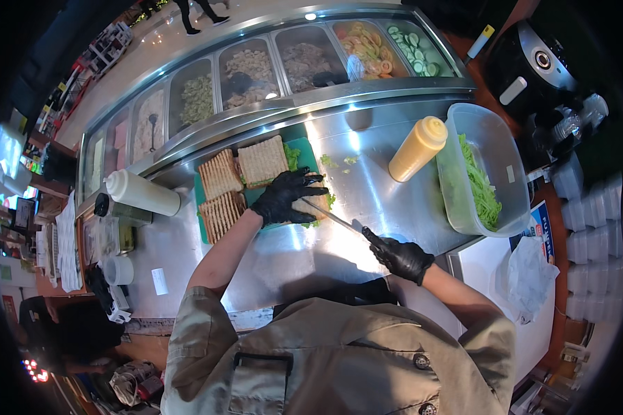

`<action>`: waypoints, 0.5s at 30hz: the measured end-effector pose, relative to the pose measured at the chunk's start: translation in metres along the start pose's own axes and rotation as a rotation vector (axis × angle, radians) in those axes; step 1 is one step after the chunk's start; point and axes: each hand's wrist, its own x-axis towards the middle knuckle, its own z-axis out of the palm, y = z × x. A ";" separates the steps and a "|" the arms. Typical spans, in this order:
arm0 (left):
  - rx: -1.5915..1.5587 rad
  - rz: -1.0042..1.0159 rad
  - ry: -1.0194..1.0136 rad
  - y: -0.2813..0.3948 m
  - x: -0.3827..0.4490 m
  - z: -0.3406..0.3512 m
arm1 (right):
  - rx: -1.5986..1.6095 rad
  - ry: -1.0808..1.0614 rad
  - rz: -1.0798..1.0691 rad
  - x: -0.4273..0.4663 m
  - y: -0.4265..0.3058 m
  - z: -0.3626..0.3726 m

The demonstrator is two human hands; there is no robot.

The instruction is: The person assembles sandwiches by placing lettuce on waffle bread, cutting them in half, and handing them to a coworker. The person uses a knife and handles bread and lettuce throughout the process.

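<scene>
My left hand [289, 196], in a black glove, lies with its fingers spread on a toasted sandwich [320, 203], covering much of it. A knife [337, 219] is held in my black-gloved right hand [398, 254]. Its blade slants across that sandwich, between the thumb and fingers of my left hand. Two ridged grilled sandwiches [221, 173] and a flatter-toasted sandwich [262, 160] sit beside it on a green cutting board [308, 148]. Lettuce [292, 155] sticks out at the board's right side. Whether the blade has entered the bread cannot be told.
Behind the board runs a glass-covered topping counter [290, 102]. A yellow sauce squeeze bottle [418, 149] and a plastic tub [485, 224] of shredded lettuce stand right. A white squeeze bottle [144, 193] leans at left. An air fryer [529, 65] stands far right.
</scene>
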 end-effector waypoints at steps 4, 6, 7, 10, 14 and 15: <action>-0.001 -0.002 -0.010 0.001 0.002 0.002 | -0.142 0.033 0.048 0.012 -0.006 0.009; -0.015 0.001 -0.024 0.001 0.002 0.003 | -0.143 0.035 0.049 0.009 -0.004 0.017; -0.012 0.001 -0.021 0.000 0.002 0.002 | -0.103 0.039 0.104 0.003 0.001 0.021; -0.010 -0.012 -0.022 0.001 0.001 0.000 | -0.033 -0.055 0.252 -0.019 0.018 0.028; -0.018 0.004 -0.042 0.005 0.001 -0.005 | -0.221 0.285 -0.120 -0.042 0.021 0.024; 0.015 0.033 -0.001 0.006 0.001 -0.006 | -0.219 0.205 -0.067 -0.051 0.021 0.017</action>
